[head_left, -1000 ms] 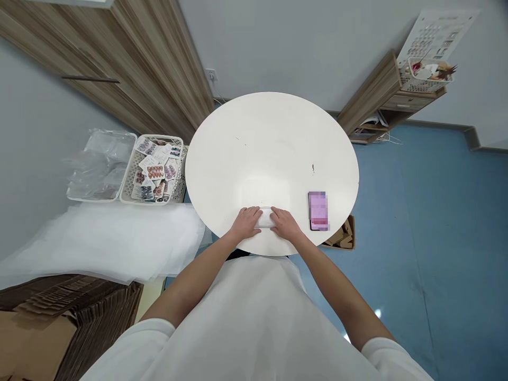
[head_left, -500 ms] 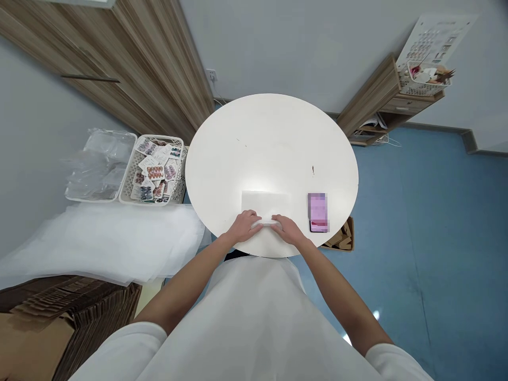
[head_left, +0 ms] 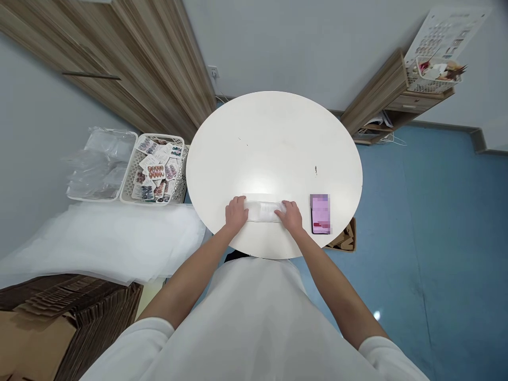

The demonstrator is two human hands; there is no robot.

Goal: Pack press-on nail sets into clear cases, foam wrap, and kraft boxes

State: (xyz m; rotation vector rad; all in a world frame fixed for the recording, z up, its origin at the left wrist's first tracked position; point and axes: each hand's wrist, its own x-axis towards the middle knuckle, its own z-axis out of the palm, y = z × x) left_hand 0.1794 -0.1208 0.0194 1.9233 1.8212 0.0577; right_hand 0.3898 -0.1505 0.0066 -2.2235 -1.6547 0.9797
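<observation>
Brown cardboard stack (head_left: 101, 317): flattened pieces at the lower left, many edges packed side by side.
Translucent sheets (head_left: 119, 241): a loose white pile just above the cardboard, its right end near the table.
Plastic bags (head_left: 105, 153): clear, heaped in a shallow white bin (head_left: 93, 200) beyond the sheets.
Wood-grain cabinet (head_left: 159, 63): tall, along the wall behind the bin.
Perforated basket (head_left: 181, 182): white, right beside the bin, full of cards (head_left: 155, 171) carrying rows of small coloured pieces.
Left hand (head_left: 237, 212): grasping the left end of the white strip, thumb at its edge, knuckles bent.
White strip (head_left: 262, 211): flat and see-through in places, lying crosswise between both hands near the person's side of the round table (head_left: 273, 137).
Right hand (head_left: 292, 216): grasping the strip's right end, thumb laid over the top.
Phone (head_left: 320, 214): on the table to the right of that hand, not touched; its screen is pink and blurred.
Cardboard box (head_left: 351, 243): open, partly hidden under the table's right edge, with brown pieces inside.
Wooden shelf unit (head_left: 375, 98): against the wall on the right, a second white basket (head_left: 431, 84) on top.
Poster (head_left: 448, 34): pale, on the wall behind that basket, print too small to read.
</observation>
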